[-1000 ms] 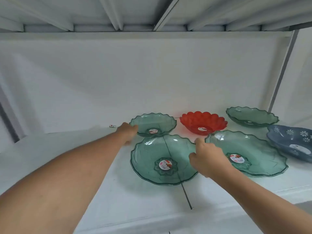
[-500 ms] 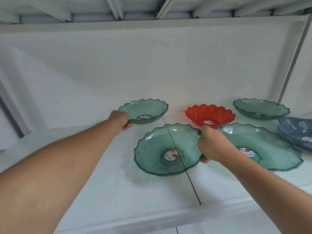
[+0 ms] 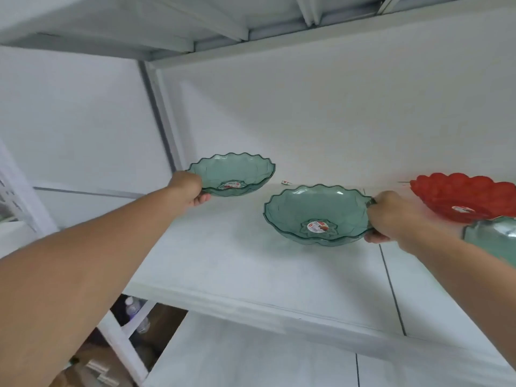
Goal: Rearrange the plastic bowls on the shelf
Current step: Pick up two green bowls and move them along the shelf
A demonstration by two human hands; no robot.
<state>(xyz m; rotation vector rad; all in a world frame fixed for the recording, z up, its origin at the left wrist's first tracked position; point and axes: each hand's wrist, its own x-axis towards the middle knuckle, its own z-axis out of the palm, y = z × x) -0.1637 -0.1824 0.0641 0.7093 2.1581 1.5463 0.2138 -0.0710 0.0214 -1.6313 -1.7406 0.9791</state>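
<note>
A person's left hand [image 3: 189, 188] grips the smaller green bowl [image 3: 233, 174] by its near rim, right hand [image 3: 386, 216] clasps the larger green bowl [image 3: 315, 215], each bowl extending leftward from its grip over the white shelf [image 3: 251, 269]; red bowl [image 3: 463, 195] waits beyond the right knuckles.

Bare shelf [image 3: 251, 263] ahead; red bowl [image 3: 463, 195] blocks right.

Two held green bowls [image 3: 231, 174] [image 3: 315, 213], scalloped, translucent
</note>
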